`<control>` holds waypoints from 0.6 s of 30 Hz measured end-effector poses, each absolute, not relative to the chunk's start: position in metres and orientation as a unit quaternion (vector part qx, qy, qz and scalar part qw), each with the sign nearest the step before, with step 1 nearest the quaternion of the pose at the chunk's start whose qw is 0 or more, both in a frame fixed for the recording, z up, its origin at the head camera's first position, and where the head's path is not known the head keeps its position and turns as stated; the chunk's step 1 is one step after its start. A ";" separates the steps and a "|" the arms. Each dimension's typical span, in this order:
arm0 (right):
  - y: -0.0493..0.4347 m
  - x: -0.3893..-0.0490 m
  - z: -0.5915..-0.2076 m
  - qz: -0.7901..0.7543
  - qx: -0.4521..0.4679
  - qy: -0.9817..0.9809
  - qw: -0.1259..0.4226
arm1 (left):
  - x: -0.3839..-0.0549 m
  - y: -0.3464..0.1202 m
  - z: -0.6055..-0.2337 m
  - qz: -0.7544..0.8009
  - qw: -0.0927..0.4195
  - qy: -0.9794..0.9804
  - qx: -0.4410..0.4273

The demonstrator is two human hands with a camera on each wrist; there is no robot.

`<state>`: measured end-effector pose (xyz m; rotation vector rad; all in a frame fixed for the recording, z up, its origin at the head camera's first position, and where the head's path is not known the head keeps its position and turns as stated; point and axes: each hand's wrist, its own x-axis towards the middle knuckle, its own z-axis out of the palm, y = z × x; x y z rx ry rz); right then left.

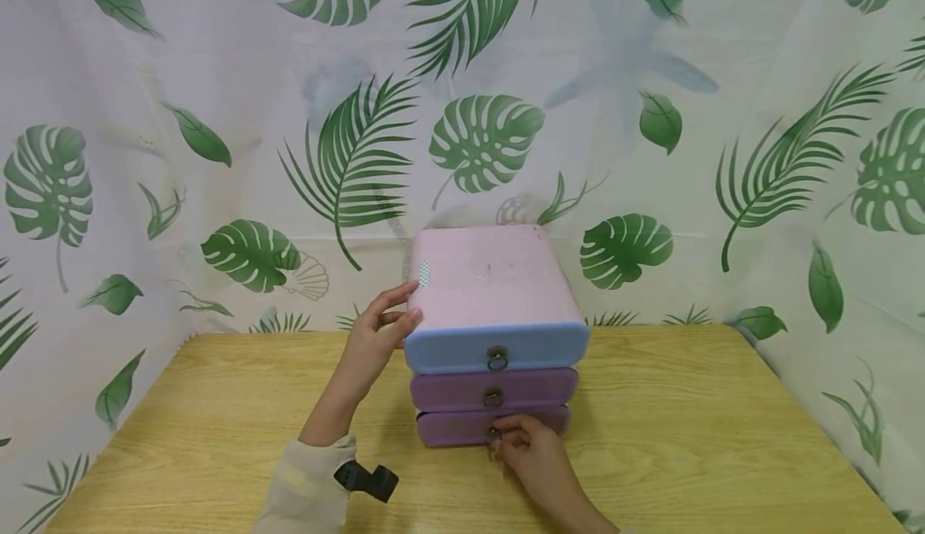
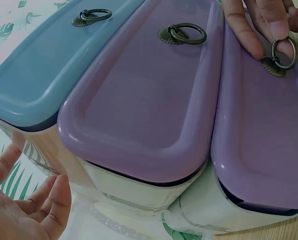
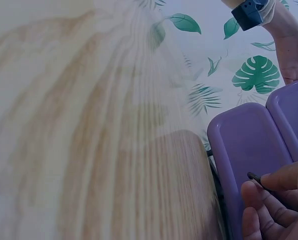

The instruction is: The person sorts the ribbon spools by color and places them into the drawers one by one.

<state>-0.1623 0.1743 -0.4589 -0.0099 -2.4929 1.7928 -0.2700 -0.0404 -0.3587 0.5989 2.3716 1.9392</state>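
Note:
A stacked drawer box with a pink top (image 1: 484,285) stands at the table's middle. Its fronts are a blue top drawer (image 1: 448,352), a purple middle drawer (image 1: 444,392) and a purple bottom drawer (image 1: 450,431), each with a bronze ring pull. My right hand (image 1: 536,458) pinches the bottom ring pull (image 2: 285,54) between thumb and finger. Behind the bottom front, a narrow dark gap shows at one corner in the left wrist view. With fingers loosely spread, my left hand (image 1: 376,333) rests against the box's left side near the top.
Around the box lies the wood-grain table (image 1: 686,421). A white backdrop cloth (image 1: 621,173) with green leaves rises close behind it and along both sides. A black strap (image 1: 367,480) sits on the left wrist, over a pale sleeve.

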 end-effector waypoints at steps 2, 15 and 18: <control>0.174 -0.163 -0.460 0.584 -0.002 -0.811 0.039 | -0.270 -0.040 -0.358 0.622 0.010 0.760 0.189; 0.174 -0.167 -0.465 0.579 -0.001 -0.815 0.030 | -0.270 -0.041 -0.357 0.626 0.015 0.757 0.187; 0.176 -0.167 -0.466 0.579 0.007 -0.815 0.027 | -0.269 -0.041 -0.357 0.627 0.017 0.756 0.187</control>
